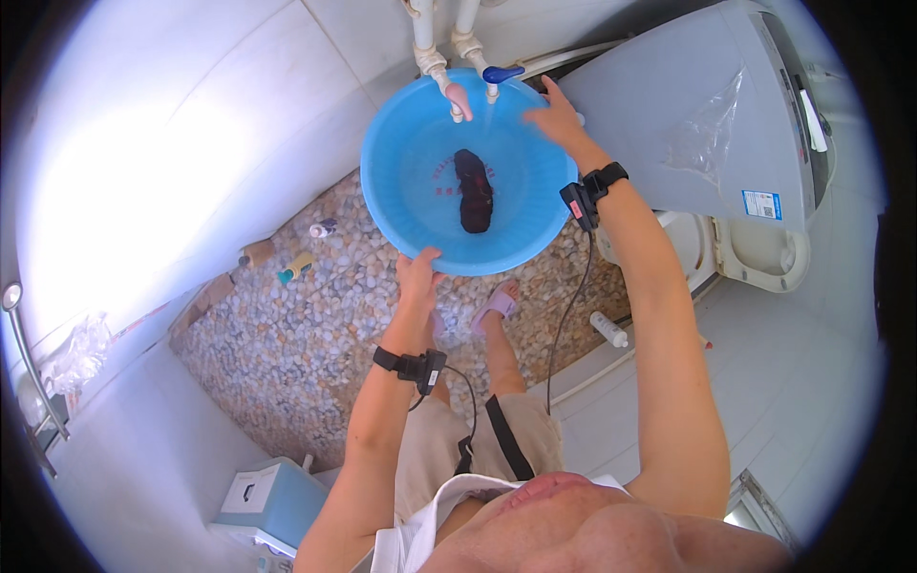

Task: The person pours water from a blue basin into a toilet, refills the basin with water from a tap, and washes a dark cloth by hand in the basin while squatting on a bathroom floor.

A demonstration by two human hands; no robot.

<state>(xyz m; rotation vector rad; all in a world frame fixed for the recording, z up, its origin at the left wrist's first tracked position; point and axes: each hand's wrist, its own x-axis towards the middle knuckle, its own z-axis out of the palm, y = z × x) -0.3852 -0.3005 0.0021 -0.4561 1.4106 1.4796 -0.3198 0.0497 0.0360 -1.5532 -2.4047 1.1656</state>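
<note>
A large blue plastic basin stands below two wall taps, with a dark, elongated cloth item lying in it. My left hand grips the basin's near rim, thumb over the edge. Beside the far right rim, my right hand has its fingers apart and looks slightly blurred; nothing shows in it. The tap with the blue handle seems to run a thin stream into the basin. Left of it is a tap with a pink handle.
A grey washing machine stands at the right, with a toilet seat below it. Several bottles, including a white one, lie on the pebble-patterned floor. Cables hang from both wrist straps.
</note>
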